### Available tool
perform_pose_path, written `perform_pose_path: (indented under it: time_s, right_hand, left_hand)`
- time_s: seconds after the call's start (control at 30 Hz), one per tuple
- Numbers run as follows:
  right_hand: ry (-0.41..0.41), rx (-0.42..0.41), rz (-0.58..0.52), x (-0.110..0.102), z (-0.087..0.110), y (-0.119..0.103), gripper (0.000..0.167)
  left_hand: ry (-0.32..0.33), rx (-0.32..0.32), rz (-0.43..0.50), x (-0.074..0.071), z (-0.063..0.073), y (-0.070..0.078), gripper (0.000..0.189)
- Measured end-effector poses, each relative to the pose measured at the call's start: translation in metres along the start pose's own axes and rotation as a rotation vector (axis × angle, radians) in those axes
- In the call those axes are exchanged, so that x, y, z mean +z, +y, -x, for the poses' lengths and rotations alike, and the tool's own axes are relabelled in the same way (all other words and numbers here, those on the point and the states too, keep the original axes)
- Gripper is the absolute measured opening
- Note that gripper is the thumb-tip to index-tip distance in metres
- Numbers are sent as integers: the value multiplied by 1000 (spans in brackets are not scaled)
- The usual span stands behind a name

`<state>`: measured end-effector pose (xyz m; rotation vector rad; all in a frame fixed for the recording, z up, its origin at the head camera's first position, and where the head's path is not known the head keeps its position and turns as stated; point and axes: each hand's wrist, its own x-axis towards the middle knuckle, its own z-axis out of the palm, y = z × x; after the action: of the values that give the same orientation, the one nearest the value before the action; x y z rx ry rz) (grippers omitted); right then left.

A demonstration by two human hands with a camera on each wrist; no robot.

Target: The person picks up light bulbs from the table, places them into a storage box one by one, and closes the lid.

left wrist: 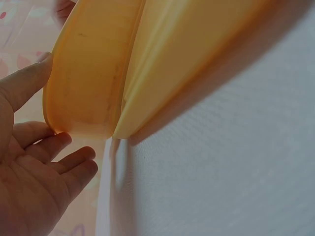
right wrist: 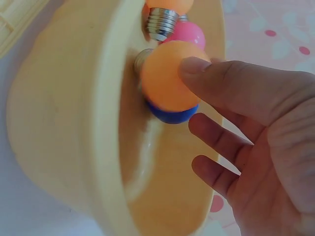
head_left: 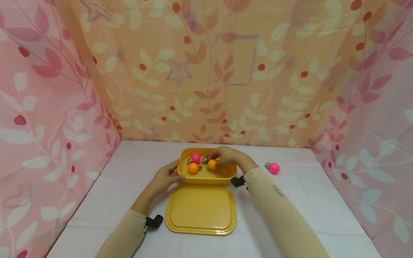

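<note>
A yellow plastic box [head_left: 206, 181] stands uncovered, with several small light bulbs inside. My left hand [head_left: 166, 176] holds the box's left end, thumb at the front corner; the left wrist view shows some of its fingers off the wall. Reaching in over the far rim, my right hand [head_left: 227, 157] pinches an orange light bulb [right wrist: 167, 76], its thumb on the globe and the index finger largely hidden. Directly behind that bulb sits a blue light bulb [right wrist: 172, 115]. Farther left in the box lie a pink light bulb [head_left: 195, 157] and another orange light bulb [head_left: 193, 168].
The flat yellow lid [head_left: 200, 210] lies on the white tabletop [head_left: 129, 161] just in front of the box. Off to the right rests one more pink light bulb [head_left: 274, 168]. Patterned cloth [head_left: 206, 71] encloses the back and both sides.
</note>
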<state>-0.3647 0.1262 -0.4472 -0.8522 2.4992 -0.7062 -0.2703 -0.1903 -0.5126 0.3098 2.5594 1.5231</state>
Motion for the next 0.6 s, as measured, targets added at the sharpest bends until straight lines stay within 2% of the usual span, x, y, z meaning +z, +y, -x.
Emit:
perform_pose_path:
  time_s: [0.2,0.4,0.6]
  right_hand:
    - [53,27,-14,-4,9,-1,37]
    - [137,73,-77,-10,26,0,42]
    - [263,26,-41,-13,46,3,41]
  left_hand:
    - [7,-26,0,0,-1,0,88]
    - [1,-6,4,1,-2,-1,88]
    - [3,0,8,1,-3,-3,88]
